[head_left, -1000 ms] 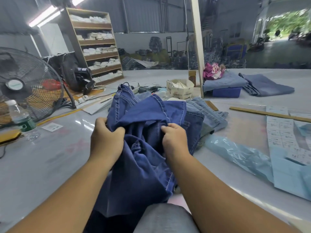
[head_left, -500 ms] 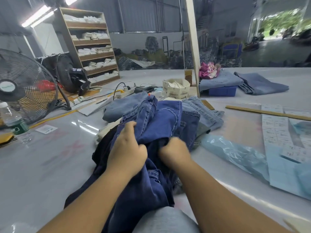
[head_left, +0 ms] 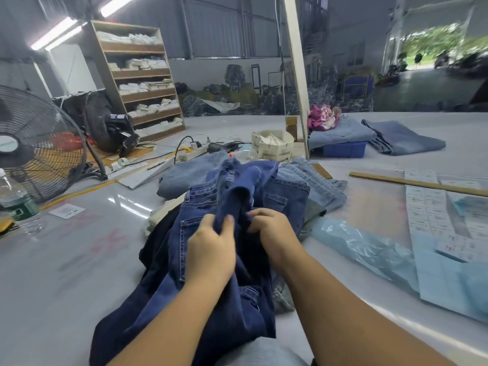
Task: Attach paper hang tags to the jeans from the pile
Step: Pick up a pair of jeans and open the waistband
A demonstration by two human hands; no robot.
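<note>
Head: jeans (head_left: 211, 207) btwn both hands

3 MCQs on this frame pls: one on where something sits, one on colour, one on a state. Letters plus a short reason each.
1. Where is the water bottle?
A. at the table's far left edge, by the fan
B. on the shelf
C. on the blue bin

2. What colour are the jeans in the hands?
A. black
B. dark blue
C. white

3. What are the two hands doing?
A. resting flat on the table
B. holding a paper tag
C. gripping jeans fabric

Answers:
1 A: the water bottle stands beside the fan.
2 B: the jeans are dark blue denim.
3 C: the left hand and right hand both pinch folds of denim; no tag shows in them.
</note>
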